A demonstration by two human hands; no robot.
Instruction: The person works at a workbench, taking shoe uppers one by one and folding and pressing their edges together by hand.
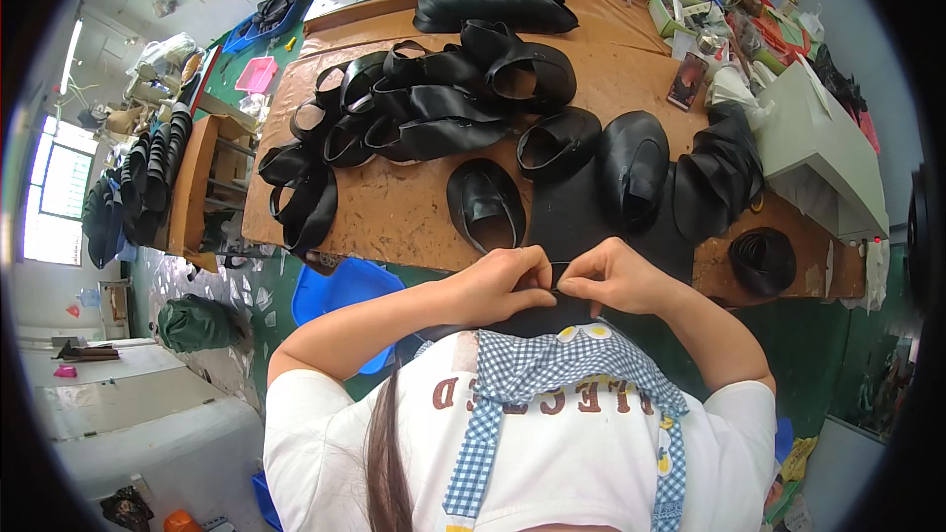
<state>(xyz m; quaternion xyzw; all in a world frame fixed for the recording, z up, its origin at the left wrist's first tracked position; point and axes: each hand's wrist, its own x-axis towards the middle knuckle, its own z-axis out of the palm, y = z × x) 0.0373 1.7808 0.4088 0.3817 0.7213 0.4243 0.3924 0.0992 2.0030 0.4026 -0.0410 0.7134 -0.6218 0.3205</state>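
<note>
My left hand and my right hand meet close in front of my chest at the table's near edge. Thumb and forefinger are pinched on each, the fingertips almost touching. Between and just below them is a black leather-like piece, which both hands appear to grip by its upper edge; its shape is mostly hidden. Beyond the hands lies a flat black sheet. On it rests a rounded black shoe upper, and another black upper is left of the sheet.
Many looped black uppers are heaped across the brown table. Stacked black pieces and a black roll lie at the right, near a white box. A blue basin stands below the table's left side.
</note>
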